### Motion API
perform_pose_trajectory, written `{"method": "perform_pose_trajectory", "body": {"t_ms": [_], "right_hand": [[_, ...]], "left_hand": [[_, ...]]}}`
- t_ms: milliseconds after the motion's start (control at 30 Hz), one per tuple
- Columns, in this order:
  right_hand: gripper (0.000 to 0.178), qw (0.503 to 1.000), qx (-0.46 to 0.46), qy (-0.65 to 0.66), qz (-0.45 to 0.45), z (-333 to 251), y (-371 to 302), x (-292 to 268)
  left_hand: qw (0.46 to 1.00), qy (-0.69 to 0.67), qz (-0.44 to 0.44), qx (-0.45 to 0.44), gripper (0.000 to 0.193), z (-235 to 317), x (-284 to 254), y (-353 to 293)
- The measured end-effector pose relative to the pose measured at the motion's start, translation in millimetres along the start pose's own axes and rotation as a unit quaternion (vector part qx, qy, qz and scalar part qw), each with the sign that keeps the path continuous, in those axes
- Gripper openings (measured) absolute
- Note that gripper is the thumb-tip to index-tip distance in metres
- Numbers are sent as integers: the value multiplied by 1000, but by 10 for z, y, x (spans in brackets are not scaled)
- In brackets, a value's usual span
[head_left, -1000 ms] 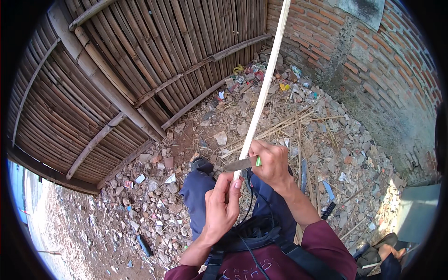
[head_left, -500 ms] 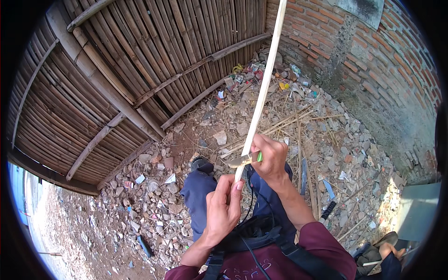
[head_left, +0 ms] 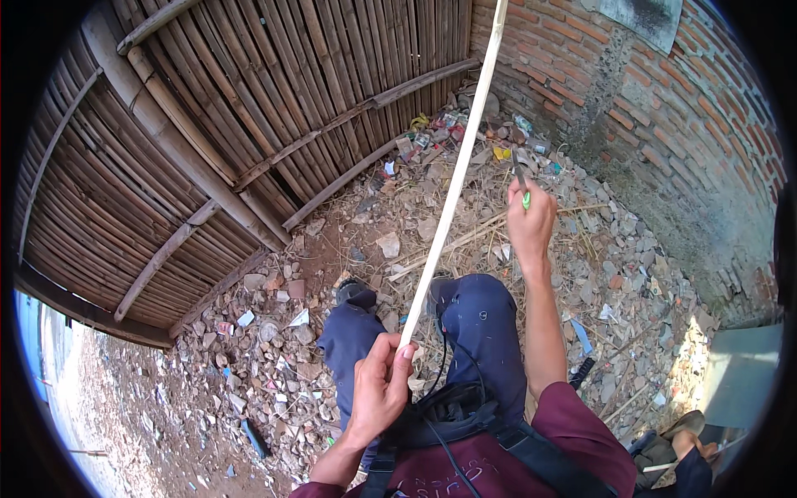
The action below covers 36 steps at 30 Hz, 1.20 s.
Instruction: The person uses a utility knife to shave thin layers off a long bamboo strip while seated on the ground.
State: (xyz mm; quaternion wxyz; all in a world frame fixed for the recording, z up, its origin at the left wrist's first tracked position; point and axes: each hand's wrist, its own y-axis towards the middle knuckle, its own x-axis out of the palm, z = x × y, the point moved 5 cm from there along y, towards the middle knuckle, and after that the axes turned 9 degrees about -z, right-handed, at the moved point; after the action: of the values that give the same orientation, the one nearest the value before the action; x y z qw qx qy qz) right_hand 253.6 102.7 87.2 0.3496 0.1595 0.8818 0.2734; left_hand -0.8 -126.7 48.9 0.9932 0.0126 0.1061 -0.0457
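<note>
A long, pale strip of split bamboo or wood (head_left: 454,183) slants up from my left hand (head_left: 382,387) and runs out past the top edge. My left hand pinches its lower end between thumb and fingers, above my lap. To the right of the strip, my right hand (head_left: 532,219) is closed round the green handle of a knife (head_left: 520,173). The blade points up and away from me, apart from the strip. Most of the handle is hidden in my fist.
A bamboo slat wall (head_left: 332,66) stands at the left and a brick wall (head_left: 656,141) at the right. Rubble and litter (head_left: 274,332) cover the ground, with dry stalks (head_left: 465,241) ahead. Another person's hand (head_left: 701,448) shows at the lower right.
My right hand and the knife have moved from the strip's lower end up and to the right, off the strip. My left hand has dropped slightly left with the strip's end.
</note>
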Motion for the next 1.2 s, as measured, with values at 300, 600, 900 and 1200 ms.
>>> {"method": "perform_pose_trajectory", "body": {"t_ms": [300, 600, 900, 1200], "right_hand": [[14, 967, -158, 57, -191, -940, -964, 251], [20, 962, -191, 54, -187, -1039, -1004, 281], [13, 973, -183, 46, -134, -969, -987, 334], [6, 995, -99, 7, 12, -619, -530, 257]], "left_hand": [[999, 12, 37, 29, 8, 65, -16, 211], [992, 105, 59, 47, 8, 278, 49, 205], [986, 138, 73, 61, 8, 263, 83, 198], [982, 169, 56, 68, 6, 244, 129, 87]]}}
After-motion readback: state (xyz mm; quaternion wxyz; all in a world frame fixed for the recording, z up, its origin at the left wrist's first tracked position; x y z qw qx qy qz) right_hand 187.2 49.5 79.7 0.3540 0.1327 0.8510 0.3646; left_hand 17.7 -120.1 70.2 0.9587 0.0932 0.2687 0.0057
